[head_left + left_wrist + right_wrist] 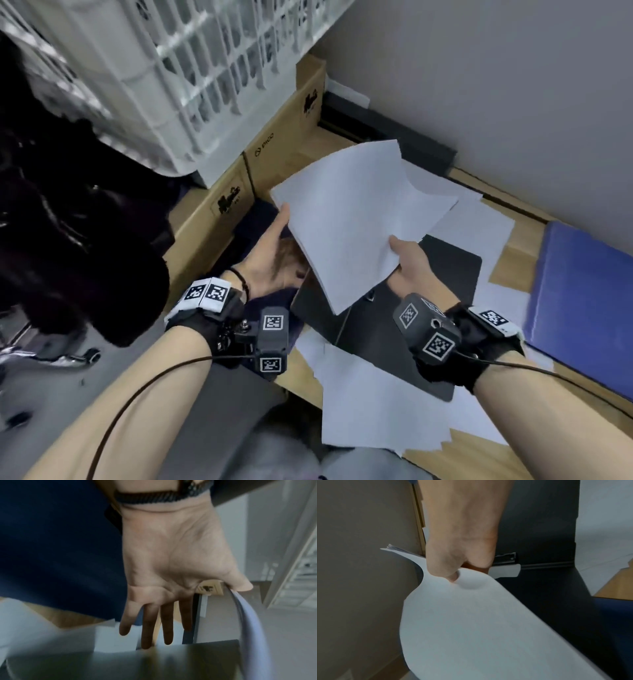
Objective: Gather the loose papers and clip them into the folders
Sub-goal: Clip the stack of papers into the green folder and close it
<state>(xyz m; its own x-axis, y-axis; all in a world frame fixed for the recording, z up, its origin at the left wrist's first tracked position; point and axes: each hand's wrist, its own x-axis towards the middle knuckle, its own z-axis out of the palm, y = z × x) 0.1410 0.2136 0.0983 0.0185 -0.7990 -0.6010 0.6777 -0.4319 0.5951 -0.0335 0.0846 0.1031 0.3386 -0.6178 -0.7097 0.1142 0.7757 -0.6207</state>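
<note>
You hold a stack of white papers [346,219] up in the air with both hands, over the open black folder [442,274] on the wooden desk [513,260]. I think you lift them so you can line up the edges before they go under the metal clip [505,559] in the folder. Your right hand [409,262] pinches the near edge of the stack, thumb on top and fingers tucked under, and the paper bends a little where the thumb pushes. Your left hand [274,257] is flat with straight fingers, palm turned toward the stack; its thumb touches the left edge to steady it, so it is not squeezing. More loose sheets [376,411] lie on the desk around and under the folder, waiting to be picked up. A blue folder [582,301] lies on your right, near the wall.
</note>
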